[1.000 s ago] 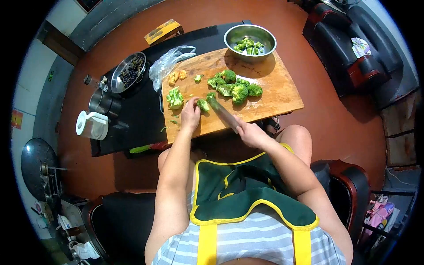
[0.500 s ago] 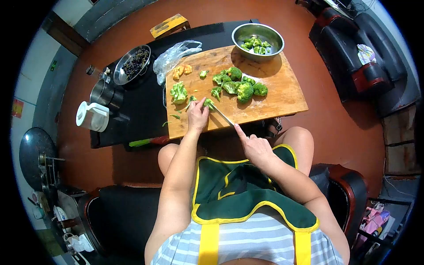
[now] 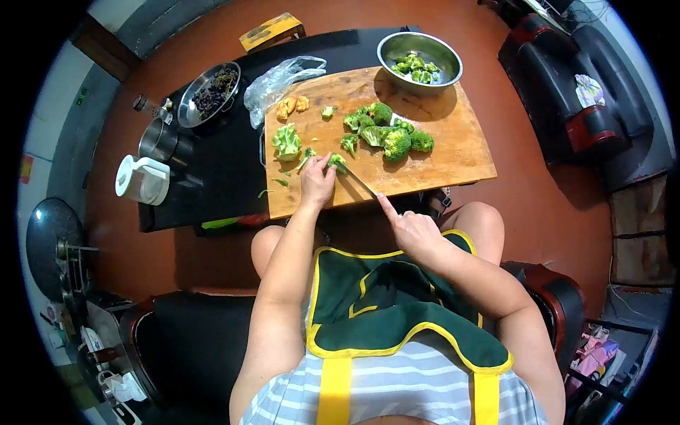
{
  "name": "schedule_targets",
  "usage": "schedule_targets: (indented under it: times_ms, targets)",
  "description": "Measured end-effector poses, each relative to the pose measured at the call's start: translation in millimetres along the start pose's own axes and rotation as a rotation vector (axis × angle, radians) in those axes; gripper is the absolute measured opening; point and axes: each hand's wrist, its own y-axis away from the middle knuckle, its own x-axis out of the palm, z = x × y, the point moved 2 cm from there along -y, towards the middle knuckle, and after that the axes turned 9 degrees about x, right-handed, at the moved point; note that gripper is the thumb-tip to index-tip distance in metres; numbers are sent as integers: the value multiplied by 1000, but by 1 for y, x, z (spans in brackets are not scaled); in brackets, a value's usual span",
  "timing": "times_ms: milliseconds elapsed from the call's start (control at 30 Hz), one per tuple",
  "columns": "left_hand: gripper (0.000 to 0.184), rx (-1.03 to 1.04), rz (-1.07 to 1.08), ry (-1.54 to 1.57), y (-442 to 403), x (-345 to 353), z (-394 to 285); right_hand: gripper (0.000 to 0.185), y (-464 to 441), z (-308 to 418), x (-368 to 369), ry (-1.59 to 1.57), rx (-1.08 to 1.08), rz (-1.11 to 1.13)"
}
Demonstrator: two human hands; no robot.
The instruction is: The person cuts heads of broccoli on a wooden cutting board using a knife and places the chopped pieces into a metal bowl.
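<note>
My left hand [image 3: 318,180] is closed on a small broccoli floret [image 3: 337,162] at the front of the wooden cutting board [image 3: 439,166]. A knife [image 3: 360,182] is gripped in my right hand [image 3: 413,229], index finger stretched along it; its blade slants up to the floret. Right of the blade lies a heap of broccoli florets [image 3: 397,144]. A thick broccoli stalk [image 3: 287,143] rests to the left of my left hand, with green trimmings [image 3: 281,182] near it. Cut florets sit in a metal bowl [image 3: 454,71] at the board's far right corner.
Orange-yellow pieces [image 3: 289,106] lie at the board's far left, beside a clear plastic bag [image 3: 265,95]. On the black table are a colander of dark grapes [image 3: 185,113], a metal pot [image 3: 157,140] and a white-lidded pitcher [image 3: 144,180]. A wooden stool [image 3: 271,32] stands beyond.
The view has shifted slightly. Both hands stay at the floret, and the knife blade is now turned so that it looks darker and thinner.
</note>
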Motion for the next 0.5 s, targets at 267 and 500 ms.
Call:
schedule_targets:
  times_ms: [267,500]
  targets:
    - [33,16,24,-19,3,-4,2,73,-10,5,12,1,-59,24]
    - [33,-12,-18,28,13,-14,-11,58,-34,-33,10,-618,-9,168]
